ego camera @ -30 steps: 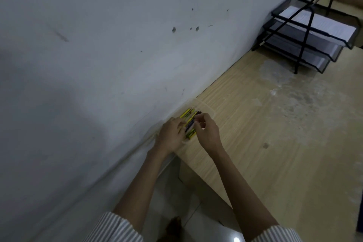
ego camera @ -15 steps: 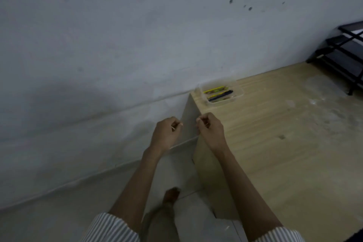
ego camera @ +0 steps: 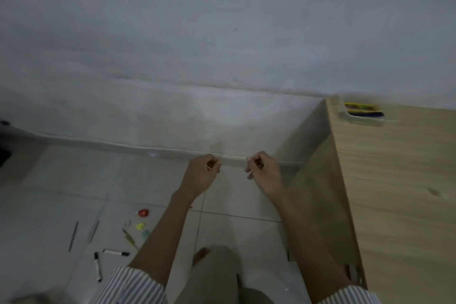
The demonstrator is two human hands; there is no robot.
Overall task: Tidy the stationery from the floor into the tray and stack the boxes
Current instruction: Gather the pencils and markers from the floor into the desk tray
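A clear plastic tray [ego camera: 345, 116] with yellow and dark pens lies on the wooden desk [ego camera: 399, 192] by its far left corner. My left hand [ego camera: 201, 175] and my right hand [ego camera: 264, 173] hover side by side over the tiled floor, left of the desk, fingers curled with nothing seen in them. Stationery lies scattered on the floor at lower left: two white markers [ego camera: 116, 252] [ego camera: 98, 266], two thin dark pencils [ego camera: 73, 236], a red tape dispenser [ego camera: 143, 213], a yellow sharpener [ego camera: 140, 225], a pale green eraser [ego camera: 146, 233] and a greenish pen [ego camera: 129, 238].
A grey wall [ego camera: 222, 44] with a skirting runs along the far side. The desk's side panel [ego camera: 320, 192] stands just right of my right hand. My knee [ego camera: 217, 276] and foot are below my arms. A dark object [ego camera: 3, 153] sits at the left edge.
My hands left the tray and pulled back off the desk. My view swung left and down, so the floor stationery came into sight and the black paper rack went out of view.
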